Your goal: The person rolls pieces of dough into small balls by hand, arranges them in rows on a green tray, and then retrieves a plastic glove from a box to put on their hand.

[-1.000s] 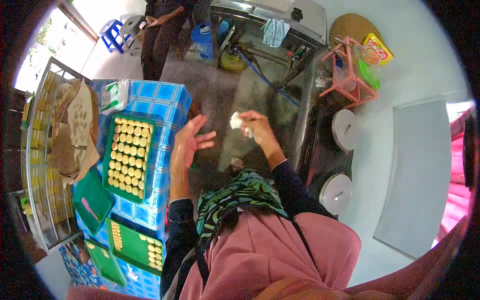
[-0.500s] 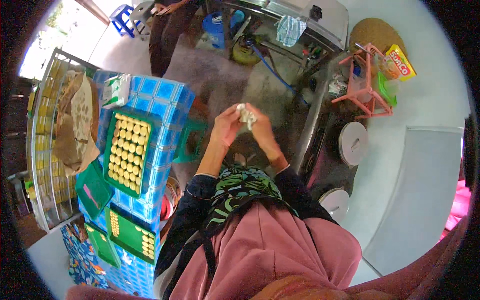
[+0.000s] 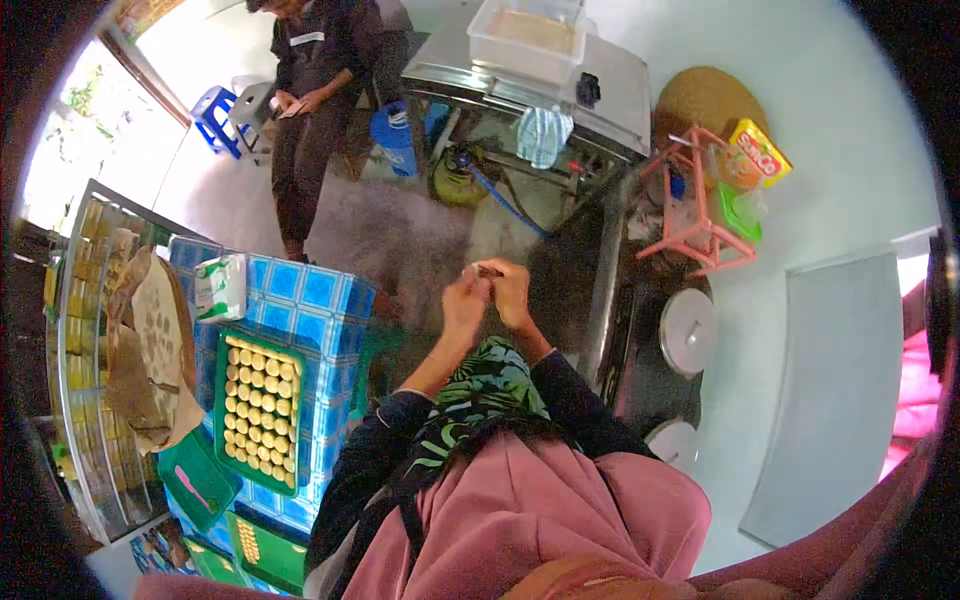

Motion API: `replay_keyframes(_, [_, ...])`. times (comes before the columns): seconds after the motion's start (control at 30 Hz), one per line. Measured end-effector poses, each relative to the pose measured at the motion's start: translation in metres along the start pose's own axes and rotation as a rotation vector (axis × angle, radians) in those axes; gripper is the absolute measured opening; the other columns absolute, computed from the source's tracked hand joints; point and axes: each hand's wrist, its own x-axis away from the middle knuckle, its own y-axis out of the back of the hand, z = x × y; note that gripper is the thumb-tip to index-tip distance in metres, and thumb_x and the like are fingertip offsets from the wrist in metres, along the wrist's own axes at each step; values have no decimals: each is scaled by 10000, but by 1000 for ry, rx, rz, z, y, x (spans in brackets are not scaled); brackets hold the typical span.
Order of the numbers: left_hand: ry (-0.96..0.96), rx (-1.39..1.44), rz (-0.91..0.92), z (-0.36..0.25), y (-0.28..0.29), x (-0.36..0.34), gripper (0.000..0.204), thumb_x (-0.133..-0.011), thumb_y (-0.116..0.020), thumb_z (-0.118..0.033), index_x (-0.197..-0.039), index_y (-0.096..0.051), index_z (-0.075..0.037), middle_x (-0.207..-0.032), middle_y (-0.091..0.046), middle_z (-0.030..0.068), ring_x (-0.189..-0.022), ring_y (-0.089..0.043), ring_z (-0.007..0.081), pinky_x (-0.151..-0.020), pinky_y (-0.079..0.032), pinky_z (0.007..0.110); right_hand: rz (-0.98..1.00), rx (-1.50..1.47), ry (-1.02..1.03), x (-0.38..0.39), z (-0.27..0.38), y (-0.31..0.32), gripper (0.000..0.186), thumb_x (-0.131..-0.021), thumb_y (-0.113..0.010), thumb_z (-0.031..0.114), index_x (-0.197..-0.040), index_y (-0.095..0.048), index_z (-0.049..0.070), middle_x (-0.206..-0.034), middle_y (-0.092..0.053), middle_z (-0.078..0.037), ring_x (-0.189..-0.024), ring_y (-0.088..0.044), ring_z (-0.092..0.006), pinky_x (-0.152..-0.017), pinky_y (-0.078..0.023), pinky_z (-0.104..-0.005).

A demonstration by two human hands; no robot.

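Your left hand (image 3: 464,304) and right hand (image 3: 511,291) meet, fingers curled, any grip unclear, best worked clear of the dough pieces (image 3: 257,409).

Fingers overlap where the left hand (image 3: 464,300) meets the right hand (image 3: 511,290), covering most of the small pale thing (image 3: 486,271) between them, so its kind and the exact grip cannot be told. At the far left, the upper edge cuts off the head of a standing co-worker (image 3: 322,62), whose flat handheld object (image 3: 294,108) is too small to identify. The lower edge crops a near-left green tray (image 3: 283,560), and the nearer right-hand round lid (image 3: 672,438) is partly hidden.
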Motion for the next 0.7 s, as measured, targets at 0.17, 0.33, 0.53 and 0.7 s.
replay_keyframes(0.17, [-590,-936,146,35,-3,-31,612,-968,-479,-368,-1431,-350,12,-1442,-356,291,-1322,-290,550,-1096,-131,683,188,200,732,-48,-15,-1,284,-931,-557,114,-1155,-647,-35,-1156,-668,-97,-1017,-625,-182,-886,-501,-314])
replay_keyframes(0.33, [-234,-237,112,-8,-58,-64,736,-976,-425,-559,-1490,-302,-47,-1561,-234,239,-1461,-147,438,-1171,-133,540,307,-135,-151,-94,-18,88,293,-924,-558,44,-1195,-629,-43,-1140,-666,-99,-1005,-638,-185,-882,-517,-306])
replay_keyframes(0.53, [-213,-75,-310,-91,29,-53,452,-956,-615,-357,-1275,-607,-36,-1380,-553,151,-1411,-351,295,-1160,-264,439,-265,-145,80,-279,-106,247,204,-871,-581,133,-1028,-662,30,-934,-646,-73,-833,-633,-205,-672,-511,-291])
replay_keyframes(0.7, [-391,-21,-901,-260,105,53,352,-985,-565,-299,-1169,-662,-15,-1243,-643,86,-1124,-566,183,-952,-447,355,-468,635,334,-421,-183,391,297,-905,-529,219,-1089,-693,53,-1089,-656,-71,-950,-631,-301,-790,-498,-364])
